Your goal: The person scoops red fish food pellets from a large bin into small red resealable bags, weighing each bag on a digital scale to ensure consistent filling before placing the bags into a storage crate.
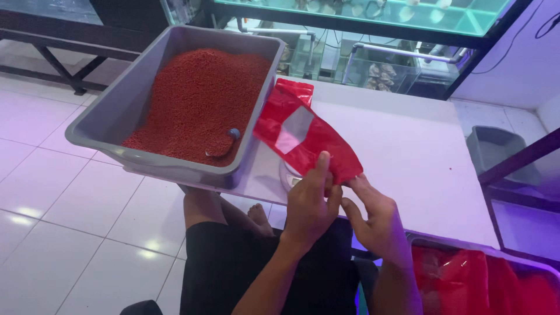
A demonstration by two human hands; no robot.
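From the head view: red pouch (303, 131) is held up in the air over the near edge of the bench (408, 146), not resting on it. Its long axis runs diagonal, lower end at the hands, upper end pointing up-left toward the right rim of the grey tub (116, 111). Upper end sits just beside that rim; I can't tell if it touches. Both hands are at the lower end. Left hand (309, 204) is closed on the pouch, thumb up across the front face, fingers wrapped behind. Right hand (379, 224) is partly open, fingertips pinching the bottom right corner of the same pouch. Left hand is nearer the tub, right hand nearer the bin of red bags (484, 280) at lower right. Tub holds red pellets (198, 99) with a small scoop (224, 143) half buried near the pouch side. Something like a scale sits under the pouch, mostly hidden.
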